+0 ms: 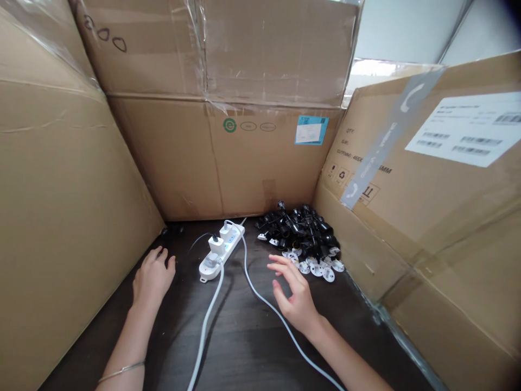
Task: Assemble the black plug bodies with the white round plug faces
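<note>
Left hand (152,277) rests on the dark surface (240,342), just left of the white power strip (220,251). Its fingers (161,255) are loosely curled and released, holding nothing, and show no contact with the strip. Thin metal bracelet (121,372) on that wrist.

Right hand (295,293) is low beside the pile, fingers (280,262) spread and empty. Tips are just short of the white round pieces (315,269) at the pile's front edge. Can't tell if the heel of the hand touches the surface.

Pile of black plastic parts (299,231) sits at the back, right of the strip and against the rear cardboard box (211,157). Exact part type too small to tell. Looks pushed into the corner to keep it within easy reach of the right hand.

Strip lies angled between the hands, two white plugs (216,245) seated in it, probably placed centrally so either hand can get to it. White cable (205,331) runs back toward the person.

Cardboard boxes (61,217) wall the left and right sides as well, likely to screen the bay and stop small parts from scattering.
</note>
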Motion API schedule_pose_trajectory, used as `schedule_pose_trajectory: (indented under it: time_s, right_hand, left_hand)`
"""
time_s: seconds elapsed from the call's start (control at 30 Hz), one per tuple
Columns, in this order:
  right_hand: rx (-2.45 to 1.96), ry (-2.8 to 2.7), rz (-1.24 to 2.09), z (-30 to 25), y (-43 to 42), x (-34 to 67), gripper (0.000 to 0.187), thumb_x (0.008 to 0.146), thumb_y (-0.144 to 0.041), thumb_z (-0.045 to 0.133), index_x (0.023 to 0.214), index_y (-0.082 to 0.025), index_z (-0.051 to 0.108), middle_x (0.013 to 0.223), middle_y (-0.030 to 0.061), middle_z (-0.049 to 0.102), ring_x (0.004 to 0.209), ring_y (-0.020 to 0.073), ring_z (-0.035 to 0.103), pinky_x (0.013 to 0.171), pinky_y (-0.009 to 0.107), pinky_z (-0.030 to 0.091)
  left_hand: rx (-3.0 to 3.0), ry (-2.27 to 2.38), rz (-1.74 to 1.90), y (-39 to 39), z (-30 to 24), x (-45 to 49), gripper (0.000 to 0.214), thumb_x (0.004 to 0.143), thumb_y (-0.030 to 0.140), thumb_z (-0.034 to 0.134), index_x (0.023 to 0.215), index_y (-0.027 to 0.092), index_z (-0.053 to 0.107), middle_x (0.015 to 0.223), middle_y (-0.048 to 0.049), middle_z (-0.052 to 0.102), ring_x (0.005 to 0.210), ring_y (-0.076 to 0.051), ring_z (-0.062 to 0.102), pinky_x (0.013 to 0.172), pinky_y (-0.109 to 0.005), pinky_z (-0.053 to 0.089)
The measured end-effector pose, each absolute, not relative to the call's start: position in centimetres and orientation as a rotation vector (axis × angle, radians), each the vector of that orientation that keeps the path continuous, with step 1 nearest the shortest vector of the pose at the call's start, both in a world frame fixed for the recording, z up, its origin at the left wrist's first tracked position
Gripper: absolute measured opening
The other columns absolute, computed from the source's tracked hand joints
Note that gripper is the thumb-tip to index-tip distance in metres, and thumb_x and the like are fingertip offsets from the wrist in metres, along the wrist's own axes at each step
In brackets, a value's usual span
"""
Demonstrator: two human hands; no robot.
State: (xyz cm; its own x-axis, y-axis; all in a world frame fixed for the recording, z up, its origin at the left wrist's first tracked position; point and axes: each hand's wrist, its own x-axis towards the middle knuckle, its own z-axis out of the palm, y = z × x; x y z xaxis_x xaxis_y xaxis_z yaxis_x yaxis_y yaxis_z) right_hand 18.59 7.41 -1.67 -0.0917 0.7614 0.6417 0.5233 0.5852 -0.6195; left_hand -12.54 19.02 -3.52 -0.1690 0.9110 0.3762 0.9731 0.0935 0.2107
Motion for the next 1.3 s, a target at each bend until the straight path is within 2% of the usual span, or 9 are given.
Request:
schedule_pose_trajectory:
  time_s: [0.3, 0.53, 0.67, 0.77, 0.87, 0.93, 1.03, 1.17, 1.3]
  right_hand:
    - [-1.043, -1.756, 0.265, -1.8, 7.7, 18.8, 0.033, 0.079, -0.007, 0.043, 0.108, -0.019, 0.053, 0.119, 0.0079, 0.048, 0.111, 0.0172, 0.046, 0.092, 0.032, 0.042]
    - [-1.069, -1.752, 0.178, -2.0, 7.8, 18.6, 0.029, 0.081, -0.007, 0.042, 0.104, -0.018, 0.055, 0.113, 0.0079, 0.051, 0.108, 0.0169, 0.048, 0.092, 0.034, 0.042]
    - [-1.116, -1.711, -0.076, -1.0, 8.3, 20.0, 0.028, 0.083, -0.008, 0.04, 0.105, -0.018, 0.055, 0.114, 0.0077, 0.053, 0.113, 0.0186, 0.045, 0.098, 0.039, 0.038]
    - [-1.21, -1.559, -0.358, 0.0, 9.3, 22.9, 0.039, 0.085, -0.008, 0.035, 0.12, -0.017, 0.048, 0.127, 0.0082, 0.045, 0.127, 0.0207, 0.031, 0.105, 0.045, 0.029]
    - [-1.423, -1.421, -0.459, -0.4, 10.6, 26.5, 0.049, 0.085, -0.007, 0.028, 0.133, -0.012, 0.035, 0.136, 0.0095, 0.036, 0.133, 0.0203, 0.021, 0.107, 0.044, 0.026]
    - [-1.56, -1.538, -0.438, -1.6, 11.4, 28.3, 0.052, 0.082, -0.003, 0.025, 0.132, -0.01, 0.038, 0.134, 0.0101, 0.039, 0.132, 0.021, 0.021, 0.106, 0.044, 0.029]
    - [-1.627, -1.59, -0.428, -3.1, 12.3, 29.5, 0.051, 0.08, -0.003, 0.028, 0.126, -0.012, 0.047, 0.123, 0.0103, 0.05, 0.125, 0.0232, 0.032, 0.104, 0.048, 0.028]
    - [-1.58, -1.567, -0.435, -3.1, 12.5, 29.9, 0.038, 0.083, -0.011, 0.034, 0.112, -0.013, 0.058, 0.102, 0.0123, 0.058, 0.105, 0.0231, 0.047, 0.095, 0.043, 0.038]
    - [-1.482, -1.546, -0.438, -1.7, 11.7, 29.9, 0.033, 0.082, -0.011, 0.034, 0.099, -0.015, 0.063, 0.096, 0.0095, 0.059, 0.096, 0.0201, 0.05, 0.094, 0.04, 0.039]
  left_hand:
    - [-1.974, -2.2, -0.427, 19.6, -5.5, -13.4, 0.054, 0.089, 0.037, 0.026, 0.132, 0.007, 0.04, 0.145, -0.0118, 0.023, 0.132, -0.029, 0.021, 0.096, -0.05, 0.036]
    - [-1.978, -2.188, -0.505, 20.0, -7.1, -13.5, 0.059, 0.089, 0.043, 0.027, 0.138, 0.011, 0.03, 0.148, -0.0098, 0.015, 0.133, -0.039, 0.008, 0.101, -0.052, 0.025]
    - [-1.979, -2.136, -0.682, 19.5, -5.5, -12.8, 0.06, 0.09, 0.043, 0.026, 0.139, 0.01, 0.028, 0.148, -0.0116, 0.013, 0.133, -0.04, 0.006, 0.101, -0.058, 0.021]
    - [-1.88, -1.988, -1.042, 18.5, -2.7, -11.4, 0.058, 0.09, 0.04, 0.03, 0.14, 0.011, 0.025, 0.148, -0.0121, 0.012, 0.135, -0.037, 0.005, 0.104, -0.057, 0.016]
    - [-1.721, -1.7, -1.499, 17.1, 0.0, -8.8, 0.054, 0.09, 0.031, 0.036, 0.139, 0.011, 0.028, 0.147, -0.0112, 0.016, 0.136, -0.027, 0.01, 0.11, -0.044, 0.017]
    - [-1.775, -1.5, -1.633, 16.1, 1.3, -6.8, 0.052, 0.088, 0.024, 0.04, 0.138, 0.014, 0.031, 0.145, -0.0107, 0.025, 0.135, -0.024, 0.018, 0.11, -0.041, 0.019]
    - [-1.95, -1.242, -1.594, 14.8, 2.7, -4.7, 0.048, 0.084, 0.016, 0.046, 0.132, 0.02, 0.042, 0.139, -0.0089, 0.037, 0.131, -0.025, 0.028, 0.109, -0.043, 0.02]
    - [-1.945, -1.154, -1.738, 13.6, 3.3, -3.5, 0.042, 0.082, 0.011, 0.046, 0.124, 0.016, 0.049, 0.125, -0.012, 0.051, 0.122, -0.024, 0.041, 0.105, -0.042, 0.029]
    - [-2.135, -1.062, -1.787, 12.5, 2.3, -1.9, 0.035, 0.081, 0.01, 0.047, 0.115, 0.015, 0.054, 0.113, -0.0111, 0.057, 0.11, -0.022, 0.05, 0.099, -0.04, 0.036]
